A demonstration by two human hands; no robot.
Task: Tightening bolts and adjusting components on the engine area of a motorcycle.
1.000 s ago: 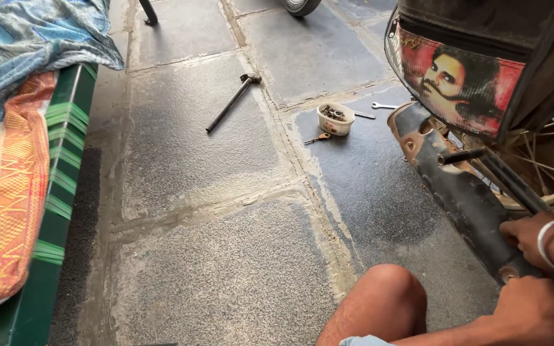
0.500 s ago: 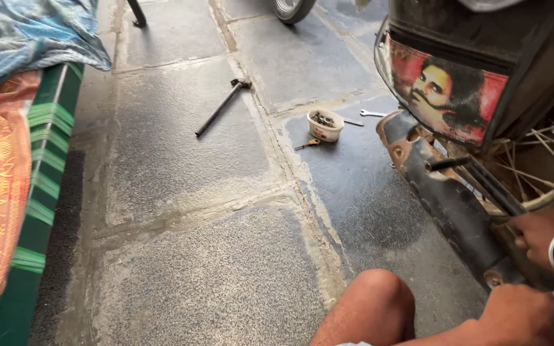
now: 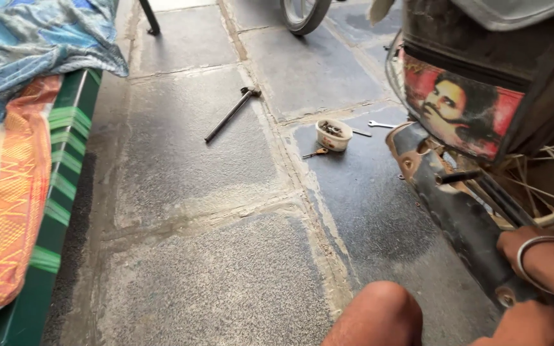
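A black tyre [image 3: 458, 211] hangs loose off a spoked wheel rim [image 3: 549, 192] at the right, under a mudguard flap with a red painted portrait [image 3: 460, 109]. My right hand [image 3: 532, 251], a metal bangle on its wrist, grips the tyre's edge beside the rim. My left hand [image 3: 526, 324] is closed low on the same tyre at the bottom edge of the view, partly cut off. My bare knee [image 3: 376, 314] is just left of it.
On the stone floor lie a hammer [image 3: 231, 114], a small white bowl of metal parts [image 3: 333, 134], a small tool with an orange handle [image 3: 315, 153] and a spanner [image 3: 379, 124]. A green cot with patterned bedding [image 3: 27, 192] runs along the left. Another wheel [image 3: 302, 14] stands at the top.
Both hands stay on the tyre and have shifted only slightly. The view has drifted a little, so the floor tools sit lower in the picture.
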